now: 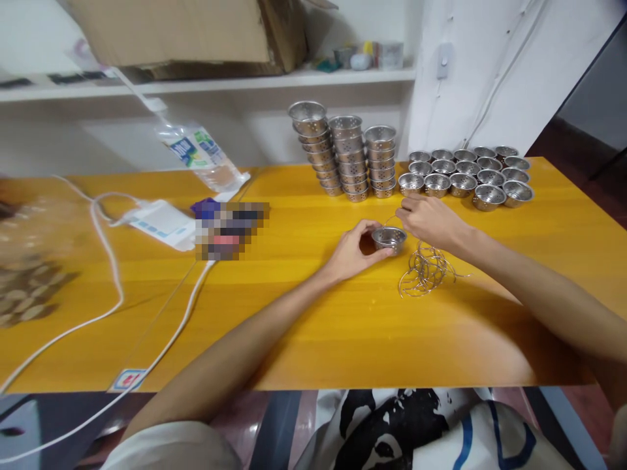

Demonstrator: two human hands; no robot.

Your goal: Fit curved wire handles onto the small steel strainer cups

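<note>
A small perforated metal cup [389, 240] sits upright on the yellow table, gripped around its left side by the thumb and fingers of my left hand [353, 251]. Just above the cup's right rim, my right hand [430, 220] pinches a thin metal wire [389, 219] that reaches down toward the cup. Whether the wire passes through one of the holes I cannot tell. Close to my right forearm lies a tangled heap of curved metal wires [425, 269].
Tall stacks of perforated cups [347, 156] stand at the back, beside rows of single cups [463, 183]. Leftward are a tilted plastic bottle [206, 156], a white power strip [164, 225], white cables [117, 274] and blurred wooden pieces [29, 287]. A cardboard box [186, 32] rests on the shelf.
</note>
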